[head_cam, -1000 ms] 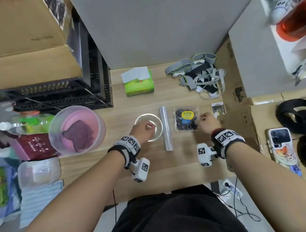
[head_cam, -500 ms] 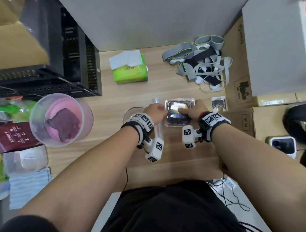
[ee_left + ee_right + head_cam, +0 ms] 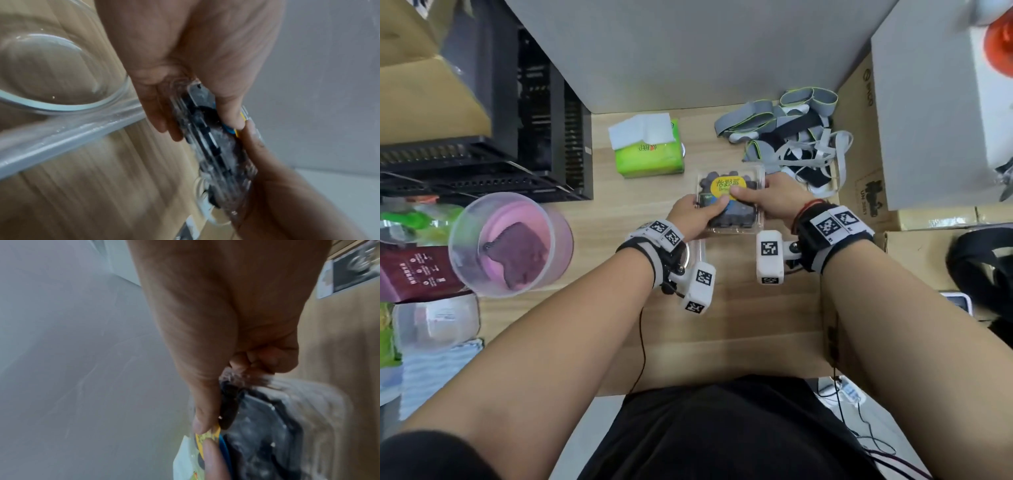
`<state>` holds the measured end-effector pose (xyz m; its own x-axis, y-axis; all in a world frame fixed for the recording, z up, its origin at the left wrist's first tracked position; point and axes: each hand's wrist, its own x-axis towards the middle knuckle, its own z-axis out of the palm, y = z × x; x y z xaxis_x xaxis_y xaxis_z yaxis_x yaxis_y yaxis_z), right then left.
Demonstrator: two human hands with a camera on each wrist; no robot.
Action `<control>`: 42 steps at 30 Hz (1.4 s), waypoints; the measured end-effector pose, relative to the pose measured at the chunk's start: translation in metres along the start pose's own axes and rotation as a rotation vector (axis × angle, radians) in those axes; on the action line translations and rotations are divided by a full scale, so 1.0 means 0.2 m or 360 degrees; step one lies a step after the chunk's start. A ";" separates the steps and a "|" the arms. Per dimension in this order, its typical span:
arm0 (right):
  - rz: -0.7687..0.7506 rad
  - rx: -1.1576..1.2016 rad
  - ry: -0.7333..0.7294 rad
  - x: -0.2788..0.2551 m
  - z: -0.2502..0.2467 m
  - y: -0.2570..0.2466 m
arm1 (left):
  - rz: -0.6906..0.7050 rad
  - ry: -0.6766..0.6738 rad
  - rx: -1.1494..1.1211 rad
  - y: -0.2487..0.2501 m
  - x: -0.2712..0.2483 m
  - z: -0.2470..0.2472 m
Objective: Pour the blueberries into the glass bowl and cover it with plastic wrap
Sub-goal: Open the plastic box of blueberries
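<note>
Green tissue pack [image 3: 650,154] at back of surface [image 3: 739,318]. Grey strap tangle [image 3: 791,137] right of it. Pink-bottomed clear tub [image 3: 510,243] left; black crate [image 3: 527,137] behind.

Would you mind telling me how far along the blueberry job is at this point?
Nothing is finished yet. In hand: the left hand and right hand both grip the blueberry box, its lid still closed, thumbs on the label. Left: opening it, pouring into the empty glass bowl, then covering with the plastic wrap roll lying beside it.
</note>
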<state>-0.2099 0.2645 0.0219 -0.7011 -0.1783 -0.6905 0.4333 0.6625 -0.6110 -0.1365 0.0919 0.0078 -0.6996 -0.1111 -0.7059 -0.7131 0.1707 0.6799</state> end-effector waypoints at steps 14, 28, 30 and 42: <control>-0.0769 -0.0843 0.0275 -0.14 0.17 -0.30 | 0.0068 0.0299 -0.0087 0.03 -0.11 -0.16; -0.0636 -0.0752 -0.0130 -0.19 0.23 -0.37 | -0.0027 0.0138 0.0621 0.06 -0.16 -0.21; -0.0625 -0.0655 -0.0101 -0.18 0.23 -0.38 | 0.0019 0.0102 0.0862 0.07 -0.16 -0.20; -0.0432 -0.0386 0.0287 -0.08 0.12 -0.34 | 0.0147 -0.0061 0.1373 0.15 -0.17 -0.20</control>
<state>-0.2150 0.2050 0.0649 -0.8690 -0.2541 -0.4246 0.0878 0.7653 -0.6377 -0.1362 0.0608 0.0606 -0.7400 -0.0301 -0.6719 -0.3596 0.8619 0.3575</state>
